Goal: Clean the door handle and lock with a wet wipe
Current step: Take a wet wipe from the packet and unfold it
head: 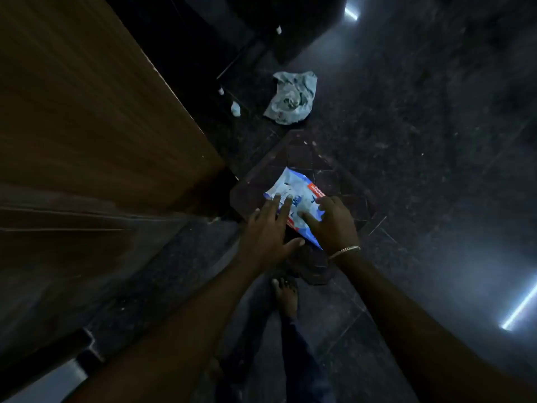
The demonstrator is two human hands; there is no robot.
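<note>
The wooden door [87, 117] fills the left of the dim view, its top and left side cut off by the frame, and no handle or lock can be made out on the part that shows; below it a paler strip at the bottom left corner is too dark to identify. Right of the door, the left hand [267, 231] lies flat with fingers spread, its fingertips pressing on the wet wipe packet [293, 193], which rests on a dark low stool [343, 181] standing on the black floor [436, 141]. The packet is white and blue with an orange-red band along its right edge; the white writing on that band is too small and blurred to read, and the packet's near end is hidden under both hands. Above it, farther off on the floor, lies a crumpled pale plastic bag [293, 97], with a small white scrap [235, 109] just beside it to the left. A bare foot [286, 298] shows below the stool. The right hand [334, 225], a thin bracelet [344, 251] at its wrist, rests on the packet with fingers curled down onto it; whether they pinch anything cannot be told. Bright streaks of light [520, 309] reflect at the far right.
</note>
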